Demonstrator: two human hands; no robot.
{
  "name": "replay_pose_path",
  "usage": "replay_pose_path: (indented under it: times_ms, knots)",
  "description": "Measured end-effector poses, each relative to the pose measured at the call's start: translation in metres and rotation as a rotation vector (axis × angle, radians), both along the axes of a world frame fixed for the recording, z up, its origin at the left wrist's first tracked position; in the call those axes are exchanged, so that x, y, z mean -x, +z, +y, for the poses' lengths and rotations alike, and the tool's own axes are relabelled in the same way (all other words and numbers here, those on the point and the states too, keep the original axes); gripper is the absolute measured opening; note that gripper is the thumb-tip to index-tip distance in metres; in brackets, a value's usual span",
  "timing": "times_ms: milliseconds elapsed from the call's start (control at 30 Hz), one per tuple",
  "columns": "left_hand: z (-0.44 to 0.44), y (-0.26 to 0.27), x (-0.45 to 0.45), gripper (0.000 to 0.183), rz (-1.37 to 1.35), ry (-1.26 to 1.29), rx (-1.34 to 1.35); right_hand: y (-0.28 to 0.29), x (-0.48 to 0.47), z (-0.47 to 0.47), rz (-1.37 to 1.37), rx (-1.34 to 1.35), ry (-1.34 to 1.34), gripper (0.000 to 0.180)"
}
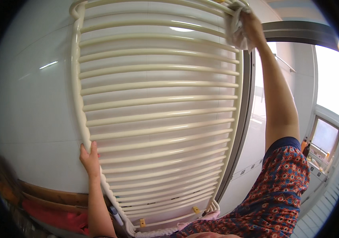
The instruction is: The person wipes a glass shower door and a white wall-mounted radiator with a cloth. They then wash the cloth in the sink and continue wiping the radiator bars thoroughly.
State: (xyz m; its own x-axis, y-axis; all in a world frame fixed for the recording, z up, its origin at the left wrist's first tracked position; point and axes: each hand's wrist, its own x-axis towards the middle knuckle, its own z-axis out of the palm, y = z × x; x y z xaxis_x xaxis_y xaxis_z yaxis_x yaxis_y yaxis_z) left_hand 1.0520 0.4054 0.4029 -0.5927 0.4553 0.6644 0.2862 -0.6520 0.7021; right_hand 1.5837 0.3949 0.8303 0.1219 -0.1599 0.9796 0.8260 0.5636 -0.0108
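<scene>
A tall cream-coloured ladder radiator with curved horizontal tubes fills the middle of the view, mounted against a pale tiled wall. My left hand grips its left upright tube, a little below mid-height, thumb and fingers on either side. High at the upper right corner, my right hand holds a crumpled whitish cloth against the ends of the top tubes. The cloth hides part of those tubes and of the right upright.
A dark metal door frame runs close along the radiator's right side. Wooden furniture with red fabric stands at lower left. Yellow clips sit on a low tube. Bottles stand near a far window.
</scene>
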Motion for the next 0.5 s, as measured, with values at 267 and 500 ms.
replay_pose_path:
  times_ms: [267,500]
  knots:
    - [0.005,-0.001,-0.002,0.021,-0.074,0.032,-0.011,0.153,-0.043,0.002,0.374,-0.1,-0.193,0.047]
    - [0.001,0.001,-0.004,0.023,-0.063,0.036,0.007,0.154,0.077,0.02,-0.15,0.127,-0.328,0.048]
